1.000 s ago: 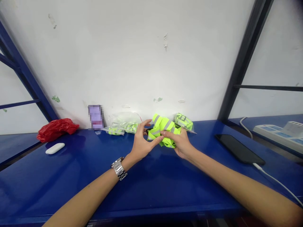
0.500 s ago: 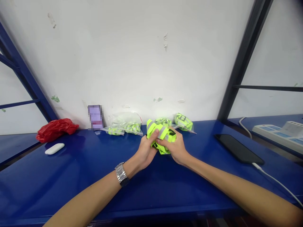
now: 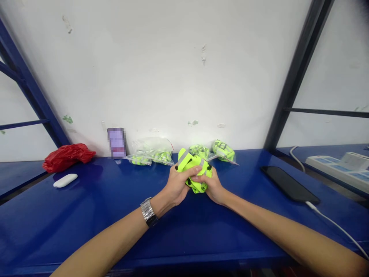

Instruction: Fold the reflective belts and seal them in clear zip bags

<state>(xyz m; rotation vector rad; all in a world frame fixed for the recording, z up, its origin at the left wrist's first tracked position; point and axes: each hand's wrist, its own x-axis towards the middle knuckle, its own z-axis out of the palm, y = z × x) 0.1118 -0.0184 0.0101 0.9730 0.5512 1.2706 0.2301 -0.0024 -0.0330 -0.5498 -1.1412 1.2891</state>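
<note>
Between my hands is a bunched neon-yellow reflective vest (image 3: 198, 185) with grey reflective strips, its straps folded over one another and small black parts showing at the sides. My left hand (image 3: 176, 186) grips it from the left, thumb pressed across the front. From the other side my right hand (image 3: 215, 187) is closed on it, its thumb meeting the left thumb. Fingers behind the bundle are hidden. Just beyond it, by the wall, lie clear bags with similar yellow-and-grey bundles: a bag on the right (image 3: 223, 151), one in the middle (image 3: 199, 150) and others on the left (image 3: 162, 156).
On the blue table (image 3: 115, 234) a red plastic bag (image 3: 68, 157) and a white earbud case (image 3: 65, 180) lie at left. A phone with a blurred screen (image 3: 117, 143) leans on the wall. At right are a black phone (image 3: 290, 184) on a white cable and a power strip (image 3: 340, 166).
My thumbs have shifted over the vest, the left one now lying flatter across it. The bundle is squeezed more compactly and sits slightly lower.
</note>
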